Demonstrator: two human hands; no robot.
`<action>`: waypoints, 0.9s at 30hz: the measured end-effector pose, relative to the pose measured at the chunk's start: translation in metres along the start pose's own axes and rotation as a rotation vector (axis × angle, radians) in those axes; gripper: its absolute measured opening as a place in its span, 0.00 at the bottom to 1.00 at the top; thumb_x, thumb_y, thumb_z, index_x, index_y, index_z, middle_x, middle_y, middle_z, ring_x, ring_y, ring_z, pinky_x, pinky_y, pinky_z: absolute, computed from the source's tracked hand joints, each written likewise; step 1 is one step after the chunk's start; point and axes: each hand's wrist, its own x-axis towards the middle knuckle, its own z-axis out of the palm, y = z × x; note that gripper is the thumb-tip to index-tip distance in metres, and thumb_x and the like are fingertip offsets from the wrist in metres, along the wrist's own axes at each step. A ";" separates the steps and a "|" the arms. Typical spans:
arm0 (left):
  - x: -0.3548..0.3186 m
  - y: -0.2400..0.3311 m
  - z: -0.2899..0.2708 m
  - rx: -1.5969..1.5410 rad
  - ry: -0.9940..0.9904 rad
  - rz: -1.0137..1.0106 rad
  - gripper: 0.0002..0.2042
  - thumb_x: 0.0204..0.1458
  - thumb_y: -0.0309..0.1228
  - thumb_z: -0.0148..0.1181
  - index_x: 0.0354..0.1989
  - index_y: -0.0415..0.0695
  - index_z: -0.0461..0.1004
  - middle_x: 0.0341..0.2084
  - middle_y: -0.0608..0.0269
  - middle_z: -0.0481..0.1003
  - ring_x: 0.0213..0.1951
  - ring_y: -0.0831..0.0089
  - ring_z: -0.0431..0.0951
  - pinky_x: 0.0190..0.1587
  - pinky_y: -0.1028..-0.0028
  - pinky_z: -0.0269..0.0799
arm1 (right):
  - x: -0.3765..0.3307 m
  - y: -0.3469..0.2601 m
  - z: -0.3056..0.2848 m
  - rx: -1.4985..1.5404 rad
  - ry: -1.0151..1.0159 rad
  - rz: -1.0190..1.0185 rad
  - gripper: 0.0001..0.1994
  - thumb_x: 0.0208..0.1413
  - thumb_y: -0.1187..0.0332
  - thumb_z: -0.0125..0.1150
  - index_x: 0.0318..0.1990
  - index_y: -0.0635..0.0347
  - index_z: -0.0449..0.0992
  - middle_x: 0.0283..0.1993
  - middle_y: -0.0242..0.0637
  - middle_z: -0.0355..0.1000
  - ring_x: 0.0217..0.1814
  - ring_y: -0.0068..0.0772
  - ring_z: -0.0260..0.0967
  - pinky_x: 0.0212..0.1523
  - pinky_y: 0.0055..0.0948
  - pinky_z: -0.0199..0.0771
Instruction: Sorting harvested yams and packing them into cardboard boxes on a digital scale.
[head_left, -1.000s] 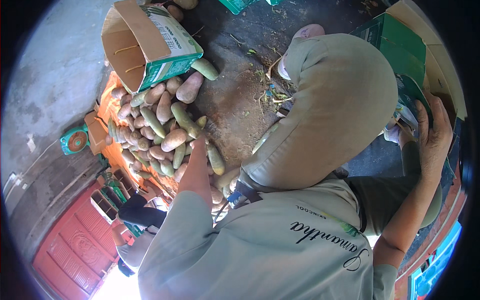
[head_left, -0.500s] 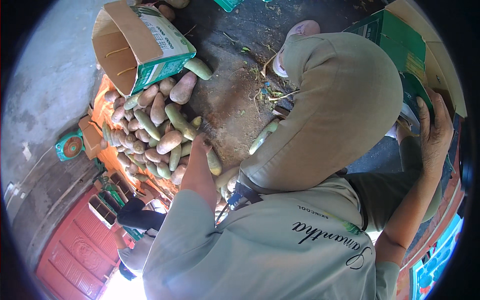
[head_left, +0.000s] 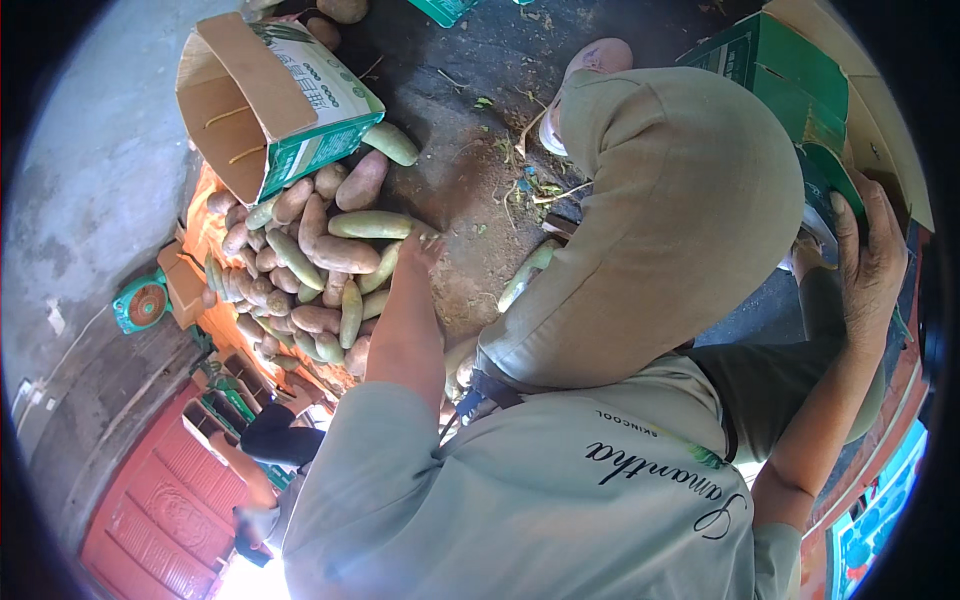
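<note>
My left hand (head_left: 422, 250) reaches to the right edge of a heap of long green and brown gourd-like vegetables (head_left: 290, 257). Its fingers close round the right end of a green cucumber-like vegetable (head_left: 370, 224), which lies across the top of the heap; they are partly blurred. Under it lies a smooth brown vegetable (head_left: 345, 255). At the right, my right hand (head_left: 872, 235) grips the green flap (head_left: 830, 180) of an open cardboard box (head_left: 800, 85), thumb on one side and fingers on the other. The inside of that box is mostly hidden.
A green and white carton (head_left: 305, 95) lies tipped, its mouth facing the wall, behind the heap. Orange sheeting (head_left: 207, 190) lies under the vegetables. A lone green vegetable (head_left: 528, 275) rests by my bent leg. Another person (head_left: 265, 480) works near stacked crates at the lower left.
My left hand has moved right and away from me. The green vegetable at its fingers has swung from slanting to nearly crosswise. My right hand stays on the box flap.
</note>
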 end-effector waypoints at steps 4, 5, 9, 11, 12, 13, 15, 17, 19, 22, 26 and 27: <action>-0.018 -0.030 0.035 0.202 0.001 0.097 0.24 0.54 0.34 0.52 0.59 0.47 0.54 0.57 0.55 0.54 0.56 0.53 0.60 0.56 0.54 0.60 | -0.002 0.002 -0.006 -0.052 -0.014 0.003 0.15 0.54 0.60 0.57 0.44 0.59 0.73 0.39 0.42 0.73 0.41 0.36 0.73 0.40 0.29 0.72; -0.020 -0.033 0.040 0.207 -0.001 0.093 0.24 0.54 0.34 0.52 0.59 0.47 0.54 0.57 0.55 0.54 0.56 0.53 0.60 0.56 0.54 0.60 | -0.002 0.002 -0.007 -0.053 -0.019 -0.006 0.15 0.53 0.60 0.57 0.44 0.59 0.73 0.39 0.42 0.73 0.40 0.36 0.73 0.40 0.29 0.72; 0.002 -0.018 0.012 0.017 0.010 0.040 0.23 0.54 0.30 0.48 0.59 0.44 0.53 0.55 0.54 0.55 0.53 0.52 0.64 0.52 0.55 0.64 | 0.001 -0.001 0.004 0.012 0.011 -0.049 0.15 0.53 0.60 0.57 0.44 0.59 0.73 0.39 0.42 0.73 0.41 0.35 0.73 0.40 0.29 0.72; 0.016 -0.021 0.020 -0.024 -0.049 -0.029 0.23 0.54 0.28 0.47 0.59 0.43 0.52 0.55 0.52 0.55 0.52 0.51 0.65 0.50 0.55 0.66 | 0.002 -0.003 -0.009 -0.016 0.003 -0.032 0.15 0.53 0.60 0.57 0.44 0.59 0.73 0.39 0.42 0.73 0.41 0.35 0.73 0.40 0.29 0.72; 0.019 -0.020 0.018 -0.058 -0.057 -0.045 0.23 0.54 0.27 0.46 0.59 0.42 0.52 0.55 0.51 0.55 0.50 0.51 0.67 0.48 0.56 0.68 | 0.002 -0.002 -0.008 -0.015 -0.001 -0.029 0.15 0.53 0.60 0.57 0.44 0.59 0.73 0.39 0.42 0.73 0.41 0.35 0.73 0.40 0.29 0.72; 0.020 -0.019 0.016 -0.095 -0.063 -0.060 0.23 0.53 0.26 0.45 0.59 0.42 0.51 0.55 0.50 0.55 0.48 0.51 0.69 0.46 0.57 0.70 | 0.002 -0.002 -0.008 -0.011 -0.005 -0.027 0.15 0.53 0.60 0.57 0.44 0.59 0.73 0.39 0.42 0.73 0.41 0.35 0.73 0.40 0.29 0.72; 0.020 -0.019 0.017 -0.163 -0.001 -0.049 0.23 0.54 0.26 0.45 0.59 0.41 0.51 0.54 0.49 0.57 0.48 0.51 0.69 0.44 0.58 0.71 | 0.001 0.000 -0.004 -0.003 -0.014 -0.024 0.15 0.53 0.60 0.57 0.44 0.59 0.73 0.39 0.41 0.73 0.41 0.36 0.72 0.40 0.29 0.71; 0.009 -0.027 0.031 -0.224 0.054 -0.056 0.23 0.54 0.27 0.45 0.59 0.41 0.51 0.53 0.48 0.58 0.47 0.51 0.70 0.43 0.59 0.72 | 0.000 0.003 -0.003 -0.053 -0.005 -0.034 0.16 0.53 0.60 0.57 0.45 0.59 0.73 0.40 0.42 0.73 0.42 0.35 0.72 0.40 0.29 0.72; -0.005 -0.031 0.038 -0.277 0.047 -0.043 0.23 0.55 0.28 0.44 0.59 0.41 0.50 0.50 0.48 0.63 0.49 0.51 0.68 0.44 0.60 0.72 | 0.001 0.003 -0.006 -0.062 -0.021 -0.036 0.16 0.53 0.59 0.57 0.45 0.59 0.72 0.40 0.42 0.73 0.42 0.35 0.72 0.41 0.29 0.72; -0.012 -0.025 0.038 -0.292 -0.180 0.010 0.24 0.56 0.30 0.43 0.61 0.42 0.48 0.48 0.50 0.66 0.51 0.52 0.67 0.47 0.58 0.71 | 0.002 0.006 -0.004 -0.045 -0.028 -0.038 0.17 0.53 0.59 0.57 0.46 0.58 0.72 0.41 0.41 0.73 0.44 0.35 0.72 0.42 0.29 0.72; -0.030 -0.021 0.078 -0.217 -0.379 0.066 0.20 0.59 0.35 0.41 0.57 0.40 0.51 0.49 0.51 0.65 0.48 0.56 0.70 0.46 0.62 0.69 | 0.000 0.011 -0.002 -0.028 -0.049 0.027 0.15 0.58 0.63 0.51 0.48 0.62 0.70 0.44 0.44 0.70 0.47 0.37 0.68 0.49 0.29 0.65; -0.040 -0.023 0.091 -0.078 -0.370 0.113 0.19 0.58 0.35 0.42 0.56 0.41 0.54 0.48 0.52 0.67 0.48 0.58 0.70 0.46 0.63 0.69 | -0.003 0.014 -0.001 -0.032 -0.053 0.026 0.15 0.58 0.63 0.51 0.48 0.62 0.70 0.44 0.44 0.70 0.47 0.37 0.68 0.49 0.29 0.65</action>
